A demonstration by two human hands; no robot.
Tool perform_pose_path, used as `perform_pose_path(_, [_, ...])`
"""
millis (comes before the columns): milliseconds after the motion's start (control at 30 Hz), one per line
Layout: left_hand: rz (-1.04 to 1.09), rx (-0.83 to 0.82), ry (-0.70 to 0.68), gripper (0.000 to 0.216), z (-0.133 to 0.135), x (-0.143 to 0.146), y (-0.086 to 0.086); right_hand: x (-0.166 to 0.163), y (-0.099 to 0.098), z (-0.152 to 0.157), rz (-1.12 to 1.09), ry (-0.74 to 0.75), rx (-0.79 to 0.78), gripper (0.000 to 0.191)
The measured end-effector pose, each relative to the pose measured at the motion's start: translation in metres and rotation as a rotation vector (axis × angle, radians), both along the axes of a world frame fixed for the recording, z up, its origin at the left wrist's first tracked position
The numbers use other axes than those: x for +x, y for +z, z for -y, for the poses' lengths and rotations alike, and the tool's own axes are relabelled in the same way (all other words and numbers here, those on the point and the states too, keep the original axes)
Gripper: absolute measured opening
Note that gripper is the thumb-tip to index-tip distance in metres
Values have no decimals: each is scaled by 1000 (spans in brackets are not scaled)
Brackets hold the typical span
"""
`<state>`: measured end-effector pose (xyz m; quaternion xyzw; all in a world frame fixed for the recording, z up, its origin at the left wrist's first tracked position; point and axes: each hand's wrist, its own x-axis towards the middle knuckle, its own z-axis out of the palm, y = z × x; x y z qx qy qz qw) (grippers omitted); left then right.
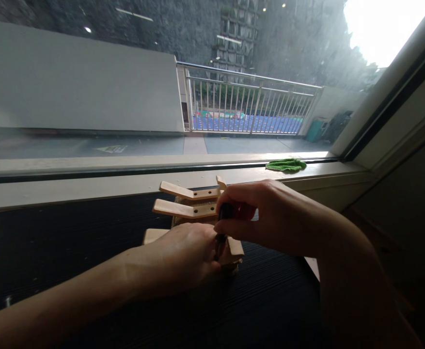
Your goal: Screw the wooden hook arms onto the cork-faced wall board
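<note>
A set of bent wooden slats [174, 208] was positioned on the black table [88, 218], near the window side, directly beneath both hands. Two dark holes [196, 211] were visible in each of the two far slats; the near pieces were partly covered by the left hand [190, 247]. Rough-edged brown material was seen under the slats.

A tool with a dark and red handle, apparently a screwdriver [227, 212], was held steeply, handle up, over the right part of the set. Its handle was gripped by the curled fingers of the right hand [266, 213]. The left hand was laid across the near slats, its fingertips gathered around the lower end of the tool; whether a fastener was pinched there could not be told, as the contact was hidden.

Slippage of the tool tip was judged the main hazard: if it were tilted or pushed off-axis, the adjacent left fingertips could be struck or the wood scored. If pressure by the left hand were eased, the slats could be turned or shifted.

A small metallic object [7, 301] was located near the left table edge. Beyond the table, a green cloth [286, 165] was placed on the window sill [241, 175].
</note>
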<state>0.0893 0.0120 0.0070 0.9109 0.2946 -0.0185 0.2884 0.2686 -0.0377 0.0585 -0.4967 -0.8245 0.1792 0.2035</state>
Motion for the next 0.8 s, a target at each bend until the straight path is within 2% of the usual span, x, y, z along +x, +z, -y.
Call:
perform_pose_path(167, [-1, -9, -5, 26, 2, 2, 5, 4, 1, 3, -7, 32, 15, 26])
perform_pose_path(433, [-14, -33, 27, 25, 2, 3, 5, 6, 0, 1, 26, -24, 71, 17])
perform_pose_path(667, [-38, -5, 11, 26, 1, 3, 2, 1, 2, 1, -2, -30, 22, 17])
perform_pose_path(800, [-4, -21, 9, 19, 2, 3, 5, 5, 2, 3, -31, 23, -9, 27])
